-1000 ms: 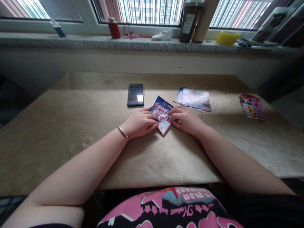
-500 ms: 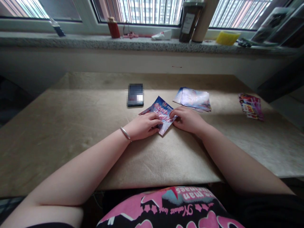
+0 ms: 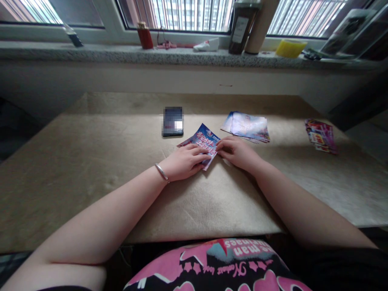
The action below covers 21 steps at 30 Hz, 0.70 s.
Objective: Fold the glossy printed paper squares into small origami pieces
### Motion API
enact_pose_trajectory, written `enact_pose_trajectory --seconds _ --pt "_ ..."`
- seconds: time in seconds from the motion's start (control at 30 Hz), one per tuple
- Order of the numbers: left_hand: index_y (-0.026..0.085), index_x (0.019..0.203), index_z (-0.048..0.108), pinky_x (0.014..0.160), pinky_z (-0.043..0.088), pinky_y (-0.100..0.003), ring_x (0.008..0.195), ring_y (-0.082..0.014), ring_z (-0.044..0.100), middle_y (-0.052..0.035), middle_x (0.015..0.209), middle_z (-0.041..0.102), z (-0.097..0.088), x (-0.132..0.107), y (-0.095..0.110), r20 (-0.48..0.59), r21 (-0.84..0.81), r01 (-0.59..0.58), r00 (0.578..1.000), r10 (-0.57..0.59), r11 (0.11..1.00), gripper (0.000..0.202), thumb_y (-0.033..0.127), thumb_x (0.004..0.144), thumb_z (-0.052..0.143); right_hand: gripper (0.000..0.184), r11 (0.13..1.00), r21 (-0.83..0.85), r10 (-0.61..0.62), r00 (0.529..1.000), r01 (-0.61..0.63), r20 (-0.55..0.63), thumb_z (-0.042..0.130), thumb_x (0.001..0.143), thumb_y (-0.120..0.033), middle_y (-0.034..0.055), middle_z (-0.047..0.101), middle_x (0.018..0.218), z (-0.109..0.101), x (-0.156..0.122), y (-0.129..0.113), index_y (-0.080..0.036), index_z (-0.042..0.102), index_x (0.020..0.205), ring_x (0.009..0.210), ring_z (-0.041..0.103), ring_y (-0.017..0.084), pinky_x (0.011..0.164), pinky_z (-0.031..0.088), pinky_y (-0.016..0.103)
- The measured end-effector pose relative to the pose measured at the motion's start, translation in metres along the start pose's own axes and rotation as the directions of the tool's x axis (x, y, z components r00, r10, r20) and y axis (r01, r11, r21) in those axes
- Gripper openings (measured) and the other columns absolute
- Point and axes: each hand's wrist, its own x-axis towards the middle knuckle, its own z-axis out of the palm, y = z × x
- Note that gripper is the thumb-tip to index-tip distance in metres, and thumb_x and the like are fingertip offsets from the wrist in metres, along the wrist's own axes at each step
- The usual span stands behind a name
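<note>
A printed blue and pink leaflet (image 3: 205, 138) with red-and-white lettering lies turned cornerwise on the table in front of me. My left hand (image 3: 187, 161) rests on its lower left part, palm down, fingers stretched across the print. At the leaflet's right edge, the thumb and fingertips of my right hand (image 3: 235, 151) pinch the paper. The right corner is hidden, so I cannot tell how far it is folded. Behind my right hand is a loose stack of similar leaflets (image 3: 250, 124).
A dark phone-like object (image 3: 172, 121), partly pixelated, lies beyond my left hand. Several small colourful printed papers (image 3: 320, 136) are fanned at the right of the beige table (image 3: 91, 161). The stone windowsill (image 3: 115, 54) holds a red bottle (image 3: 145, 35), a dark container (image 3: 242, 30) and a yellow tape roll (image 3: 291, 48).
My right hand has moved slightly left, with the leaflet's right edge drawn inward. The left hand's fingers now reach a little farther right over the paper.
</note>
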Motion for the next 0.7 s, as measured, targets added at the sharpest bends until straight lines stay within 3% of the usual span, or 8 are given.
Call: enact_pose_trajectory --seconds 0.4,0.7 --pt "0.024 0.124 0.056 0.094 0.042 -0.04 0.107 -0.0241 0.05 -0.0048 0.125 0.057 0.0005 -0.0008 0.0026 -0.008 0.043 0.024 1.0 -0.024 0.999 0.036 0.034 0.09 0.051 0.006 0.982 0.185 0.058 0.997 -0.048 -0.049 0.059 0.08 -0.018 0.0046 0.067 0.095 0.005 0.0018 0.0037 -0.021 0.064 0.077 0.092 0.061 0.018 0.088 0.048 0.039" --pt "0.023 0.115 0.061 0.092 0.043 -0.041 0.102 -0.0234 0.051 -0.0076 0.118 0.059 0.0015 0.0007 0.0028 -0.057 0.018 -0.015 0.998 0.016 1.0 0.031 0.038 0.09 0.051 0.005 0.993 0.101 0.07 0.991 -0.058 -0.116 0.06 0.079 -0.021 0.0095 0.06 0.114 0.0096 0.0021 0.0035 -0.021 0.066 0.08 0.108 0.056 0.022 0.099 0.042 0.044"
